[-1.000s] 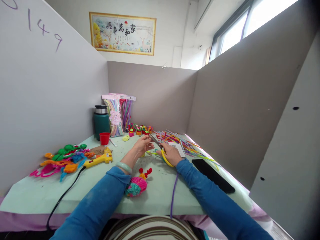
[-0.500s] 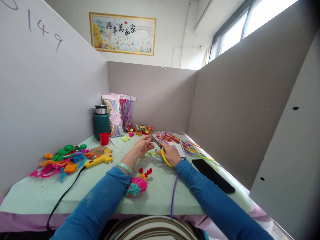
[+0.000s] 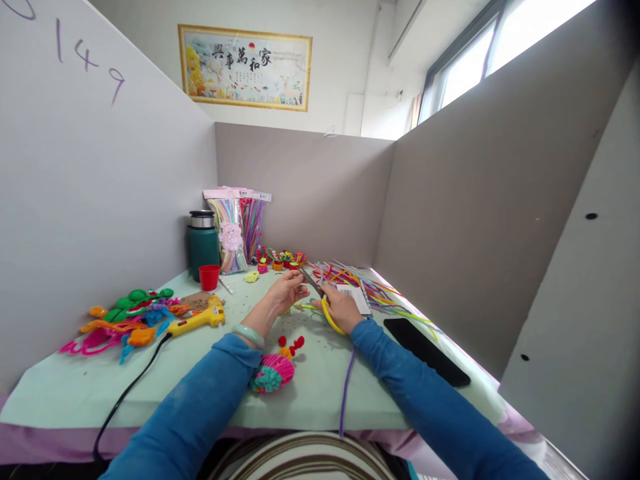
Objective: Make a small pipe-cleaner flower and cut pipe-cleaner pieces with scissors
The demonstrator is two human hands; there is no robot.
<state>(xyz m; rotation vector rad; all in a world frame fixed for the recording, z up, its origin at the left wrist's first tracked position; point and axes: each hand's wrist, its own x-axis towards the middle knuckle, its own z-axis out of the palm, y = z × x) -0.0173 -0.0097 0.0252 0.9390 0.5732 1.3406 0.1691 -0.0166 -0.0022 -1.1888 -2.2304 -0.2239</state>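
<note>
My right hand [image 3: 343, 310] grips a pair of scissors [image 3: 330, 319] by the yellow handles, the blades pointing up and left. At the blade tips is my left hand [image 3: 286, 291], its fingers pinched together; whatever they hold is too small to make out. Nearer me, by my left forearm, lies a pink and teal fuzzy pipe-cleaner figure [image 3: 275, 371] with red balls at its top. A purple pipe cleaner [image 3: 347, 393] hangs over the front edge of the table below my right wrist.
On the left are a yellow glue gun [image 3: 197, 322], colourful pipe-cleaner pieces [image 3: 133, 317], a red cup [image 3: 209, 277] and a green bottle [image 3: 203, 248]. Loose pipe cleaners [image 3: 380, 293] spread at the back right, near a black phone-like slab [image 3: 427, 351]. Packaged pipe cleaners [image 3: 231, 233] stand behind.
Both hands and the scissors keep almost the same place. Nothing else on the table has visibly moved.
</note>
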